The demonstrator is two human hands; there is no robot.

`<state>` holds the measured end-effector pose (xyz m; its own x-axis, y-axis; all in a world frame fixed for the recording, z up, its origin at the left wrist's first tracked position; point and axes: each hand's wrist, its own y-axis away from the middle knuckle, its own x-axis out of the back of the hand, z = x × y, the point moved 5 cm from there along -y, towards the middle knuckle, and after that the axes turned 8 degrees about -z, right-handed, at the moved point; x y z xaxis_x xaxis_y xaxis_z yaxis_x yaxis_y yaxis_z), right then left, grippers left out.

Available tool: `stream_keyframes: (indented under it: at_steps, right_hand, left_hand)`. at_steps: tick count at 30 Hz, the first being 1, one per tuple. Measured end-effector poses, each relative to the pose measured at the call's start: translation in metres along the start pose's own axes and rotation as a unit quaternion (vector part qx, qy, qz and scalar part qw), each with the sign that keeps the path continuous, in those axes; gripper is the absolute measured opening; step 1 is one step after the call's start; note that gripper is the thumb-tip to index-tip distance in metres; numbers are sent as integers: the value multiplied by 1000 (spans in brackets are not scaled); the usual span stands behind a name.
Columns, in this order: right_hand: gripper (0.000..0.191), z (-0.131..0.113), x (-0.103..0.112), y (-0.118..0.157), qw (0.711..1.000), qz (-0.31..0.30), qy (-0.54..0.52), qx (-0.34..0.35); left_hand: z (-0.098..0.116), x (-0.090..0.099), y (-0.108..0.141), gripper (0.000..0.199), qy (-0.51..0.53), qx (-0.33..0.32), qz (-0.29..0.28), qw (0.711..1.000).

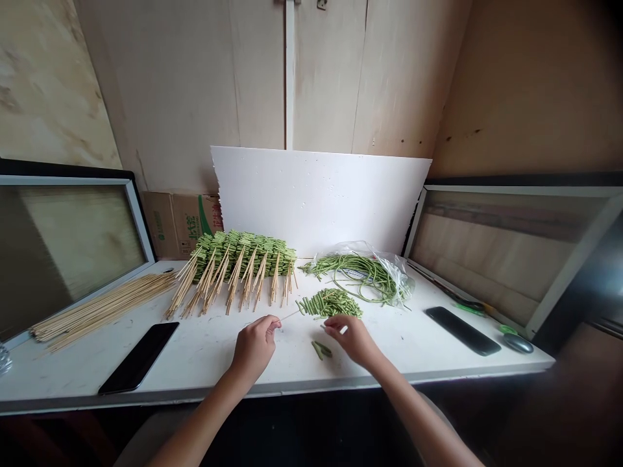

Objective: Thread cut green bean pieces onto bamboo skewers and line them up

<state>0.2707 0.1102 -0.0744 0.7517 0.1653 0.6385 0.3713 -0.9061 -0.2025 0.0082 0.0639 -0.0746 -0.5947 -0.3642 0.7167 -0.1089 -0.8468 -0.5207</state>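
My left hand [257, 339] pinches the near end of a thin skewer [291, 316], which points right and carries a row of short green bean pieces [312, 305]. Beside that row lies a pile of cut bean pieces [343, 303]. My right hand [349, 334] is at the pile's near edge with its fingertips together; whatever is between them is too small to make out. A few loose bean pieces [321, 349] rest on the white table just left of and below my right hand.
Loaded bean skewers [243, 254] are stacked at the back left, near bare skewers [107, 305] and a black phone [139, 357]. Long beans in a plastic bag [372, 275] lie at the back right. A dark device [462, 330] and a mouse [518, 342] sit farther right.
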Motion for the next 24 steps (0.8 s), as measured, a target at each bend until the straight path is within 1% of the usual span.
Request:
stream_keyframes:
  at_steps: [3, 5, 7, 9, 10, 12, 14, 16, 19, 24]
  right_hand:
    - [34, 13, 21, -5, 988, 8, -153, -26]
    - [39, 18, 31, -6, 966, 11, -257, -33]
    - [38, 18, 35, -6, 936, -2, -351, -31]
    - [35, 15, 34, -6, 906, -17, -423, -28]
    - [34, 13, 33, -6, 893, -18, -448, -27]
    - [32, 12, 32, -6, 877, -1, -479, -24]
    - [32, 12, 32, -6, 873, 24, -487, -21]
    - [33, 13, 32, -7, 876, 35, -480, -20]
    - [37, 13, 31, -7, 890, 34, -453, -23]
    - [50, 5, 30, -4, 907, 24, -421, -17]
  left_hand:
    - [3, 1, 0, 25, 4, -4, -4, 1000]
    - [5, 0, -1, 25, 9, -8, -9, 1000]
    - [7, -1, 0, 25, 13, -12, -16, 1000]
    - [9, -2, 0, 25, 16, -14, -22, 1000]
    - [9, -3, 1, 25, 16, -15, -24, 999]
    - [10, -3, 1, 25, 14, -16, -27, 999]
    - [11, -2, 1, 25, 12, -17, -30, 999]
    - [11, -2, 1, 26, 11, -18, -30, 999]
    - [12, -2, 1, 26, 6, -22, -28, 999]
    - [12, -1, 1, 27, 0, -26, -22, 999]
